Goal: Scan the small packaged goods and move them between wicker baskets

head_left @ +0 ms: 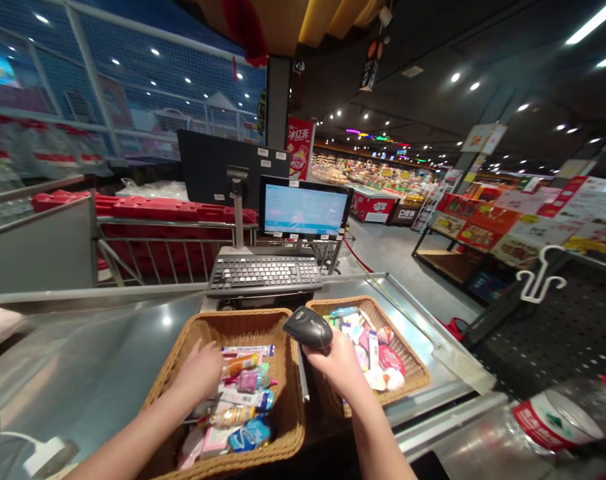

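Observation:
My right hand (335,357) is closed around the handle of a black barcode scanner (309,327), held above the gap between two wicker baskets. My left hand (205,367) reaches into the left wicker basket (297,427), its visible fingers slightly apart. Beside that hand lies an orange-and-yellow packaged item (241,364); whether they touch I cannot tell. Below it in the same basket are a pink-and-teal item (253,379), a blue packet (250,433) and several other small packages. The right wicker basket (413,353) holds a mixed pile, including a red round package (391,360).
A keyboard (265,272) and a lit monitor (305,210) stand behind the baskets on the metal counter (107,347). A large bottle (557,420) lies at the right. A white plug with a cable (45,457) is at lower left. A white hook (541,275) hangs on the right panel.

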A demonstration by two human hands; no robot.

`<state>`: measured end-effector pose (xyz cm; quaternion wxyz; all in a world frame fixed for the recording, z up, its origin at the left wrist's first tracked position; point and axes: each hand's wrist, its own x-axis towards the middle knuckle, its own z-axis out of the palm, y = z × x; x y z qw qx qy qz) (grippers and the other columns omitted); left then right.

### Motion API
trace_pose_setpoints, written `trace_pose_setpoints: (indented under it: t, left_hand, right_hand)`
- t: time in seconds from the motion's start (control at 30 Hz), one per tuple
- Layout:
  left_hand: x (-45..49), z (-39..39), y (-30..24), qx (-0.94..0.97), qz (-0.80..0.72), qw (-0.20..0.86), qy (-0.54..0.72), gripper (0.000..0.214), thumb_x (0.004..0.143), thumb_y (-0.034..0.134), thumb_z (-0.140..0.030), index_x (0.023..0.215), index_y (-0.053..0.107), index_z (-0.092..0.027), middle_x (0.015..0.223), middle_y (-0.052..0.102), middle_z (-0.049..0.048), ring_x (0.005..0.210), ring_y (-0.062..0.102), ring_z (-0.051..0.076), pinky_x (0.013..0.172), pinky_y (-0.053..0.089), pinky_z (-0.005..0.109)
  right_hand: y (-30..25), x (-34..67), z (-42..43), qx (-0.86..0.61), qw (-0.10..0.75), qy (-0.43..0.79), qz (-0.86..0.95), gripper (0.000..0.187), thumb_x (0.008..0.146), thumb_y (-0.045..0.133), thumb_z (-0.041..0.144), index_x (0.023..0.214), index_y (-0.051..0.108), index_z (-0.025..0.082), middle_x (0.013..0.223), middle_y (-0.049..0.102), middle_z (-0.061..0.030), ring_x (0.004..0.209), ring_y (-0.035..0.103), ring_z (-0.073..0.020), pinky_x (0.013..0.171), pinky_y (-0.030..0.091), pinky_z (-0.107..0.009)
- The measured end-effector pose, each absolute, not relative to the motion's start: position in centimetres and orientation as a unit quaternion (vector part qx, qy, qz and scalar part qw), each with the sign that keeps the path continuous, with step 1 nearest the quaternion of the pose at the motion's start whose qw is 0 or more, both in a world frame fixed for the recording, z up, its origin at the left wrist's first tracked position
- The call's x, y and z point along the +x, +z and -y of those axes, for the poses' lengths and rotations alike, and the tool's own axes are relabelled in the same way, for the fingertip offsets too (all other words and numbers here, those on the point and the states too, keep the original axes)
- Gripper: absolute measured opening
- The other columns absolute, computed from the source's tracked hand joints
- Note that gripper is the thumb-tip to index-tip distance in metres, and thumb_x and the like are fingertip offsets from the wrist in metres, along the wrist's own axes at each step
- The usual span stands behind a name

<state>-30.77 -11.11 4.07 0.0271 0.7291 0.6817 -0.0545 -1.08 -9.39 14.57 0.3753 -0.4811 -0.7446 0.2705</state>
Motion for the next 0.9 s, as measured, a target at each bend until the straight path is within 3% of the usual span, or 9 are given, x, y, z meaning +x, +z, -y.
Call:
trace_pose_setpoints:
  t: [0.1, 0.33, 0.47, 0.6, 0.73, 0.9]
  left_hand:
    - [-27.2, 9.5, 5.9, 0.769, -0.635, 0.038, 0.053, 0.029, 0.085, 0.052, -0.033, 0.099, 0.071, -0.018, 0.133, 0.061, 0.0147, 0.133, 0.047, 0.031, 0.116, 0.022, 0.057]
    - [-17.6, 5.5, 7.5, 0.811, -0.562, 0.059, 0.153, 0.028, 0.087, 0.052, -0.024, 0.112, 0.065, -0.025, 0.148, 0.048, 0.0091, 0.140, 0.037, 0.027, 0.116, 0.021, 0.059]
    - [-14.4, 2.4, 7.0, 0.852, -0.503, 0.066, 0.133, 0.035, 0.091, 0.048, -0.022, 0.121, 0.061, -0.032, 0.151, 0.043, 0.0073, 0.144, 0.030, 0.027, 0.115, 0.018, 0.062]
    - [-12.2, -0.5, 7.0, 0.878, -0.472, 0.073, 0.035, 0.029, 0.091, 0.048, -0.024, 0.111, 0.068, -0.029, 0.154, 0.038, 0.0078, 0.147, 0.023, 0.027, 0.117, 0.010, 0.060]
    - [-10.7, -1.7, 6.6, 0.864, -0.496, 0.088, -0.019, 0.027, 0.087, 0.050, -0.025, 0.102, 0.072, -0.020, 0.149, 0.044, 0.0147, 0.145, 0.027, 0.032, 0.116, 0.008, 0.063]
    - [-10.2, -1.8, 5.6, 0.848, -0.515, 0.125, -0.020, 0.032, 0.075, 0.062, -0.036, 0.102, 0.072, -0.020, 0.138, 0.056, 0.0162, 0.139, 0.036, 0.035, 0.112, 0.016, 0.067]
  right_hand:
    - [15.1, 1.4, 8.7, -0.498, 0.383, 0.261, 0.733, 0.007, 0.070, 0.061, 0.019, 0.076, 0.065, 0.020, 0.074, 0.068, -0.0012, 0.069, 0.063, -0.0189, 0.063, 0.047, -0.027]
    - [16.3, 7.9, 7.4, -0.544, 0.412, 0.219, 0.697, 0.013, 0.070, 0.060, 0.025, 0.080, 0.065, 0.018, 0.076, 0.068, -0.0042, 0.072, 0.064, -0.0212, 0.066, 0.049, -0.030]
    - [16.0, 10.1, 7.0, -0.555, 0.418, 0.215, 0.686, 0.018, 0.070, 0.062, 0.028, 0.084, 0.065, 0.017, 0.079, 0.069, -0.0053, 0.073, 0.066, -0.0221, 0.067, 0.050, -0.031]
    - [15.8, 11.2, 6.7, -0.557, 0.415, 0.215, 0.687, 0.017, 0.071, 0.063, 0.028, 0.084, 0.066, 0.018, 0.081, 0.070, -0.0049, 0.075, 0.066, -0.0220, 0.069, 0.050, -0.031]
    - [15.7, 12.0, 6.2, -0.560, 0.414, 0.214, 0.685, 0.015, 0.070, 0.064, 0.026, 0.082, 0.067, 0.018, 0.078, 0.070, -0.0035, 0.071, 0.065, -0.0203, 0.066, 0.050, -0.029]
    - [15.5, 12.8, 5.7, -0.560, 0.416, 0.216, 0.683, 0.015, 0.069, 0.063, 0.025, 0.081, 0.067, 0.017, 0.077, 0.070, -0.0035, 0.072, 0.065, -0.0207, 0.066, 0.050, -0.029]
